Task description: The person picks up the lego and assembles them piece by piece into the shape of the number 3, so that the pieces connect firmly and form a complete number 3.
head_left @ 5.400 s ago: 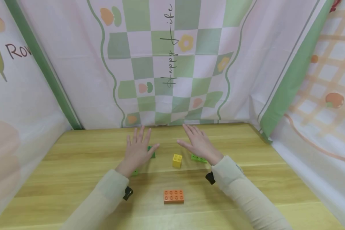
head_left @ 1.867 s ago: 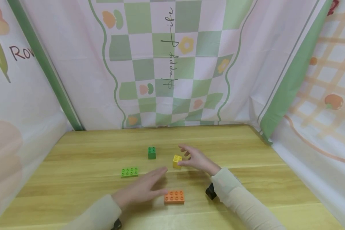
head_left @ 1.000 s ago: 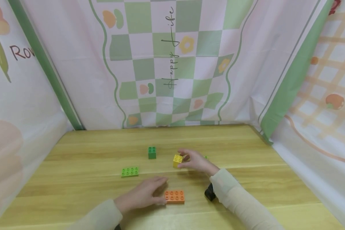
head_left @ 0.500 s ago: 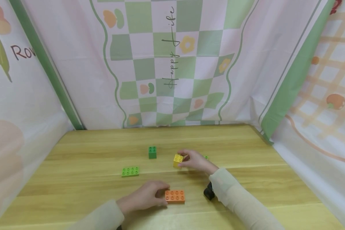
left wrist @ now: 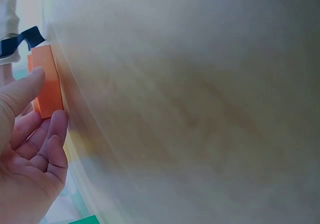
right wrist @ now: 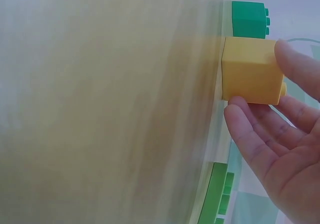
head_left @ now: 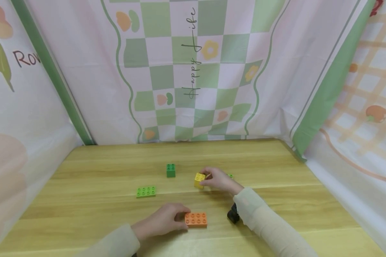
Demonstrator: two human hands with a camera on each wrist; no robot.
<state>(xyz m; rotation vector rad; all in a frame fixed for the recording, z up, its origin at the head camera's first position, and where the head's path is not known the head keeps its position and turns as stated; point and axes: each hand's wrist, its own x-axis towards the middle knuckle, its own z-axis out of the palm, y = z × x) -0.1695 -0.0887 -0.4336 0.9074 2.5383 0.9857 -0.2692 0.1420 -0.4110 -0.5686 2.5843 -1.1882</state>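
Note:
Near the front of the table, my left hand (head_left: 162, 219) grips the left end of an orange building brick (head_left: 196, 220), thumb on the near side and fingers on the far side. The left wrist view shows the thumb against the same orange brick (left wrist: 48, 86). Farther back, my right hand (head_left: 220, 179) pinches a yellow building brick (head_left: 198, 180) from its right. In the right wrist view the thumb and fingers lie at opposite sides of the yellow brick (right wrist: 252, 69). Both bricks sit on the table, studs up.
A dark green brick (head_left: 171, 170) stands back left of the yellow one. A flat light green brick (head_left: 146, 192) lies left. Another light green brick (head_left: 230, 176) is mostly hidden behind my right hand. Patterned curtains (head_left: 193, 71) bound the wooden table (head_left: 99, 167).
Both hands, first spread open above the table, have come down. The left has moved to the orange brick and the right to the yellow one, and their fingers have closed on them.

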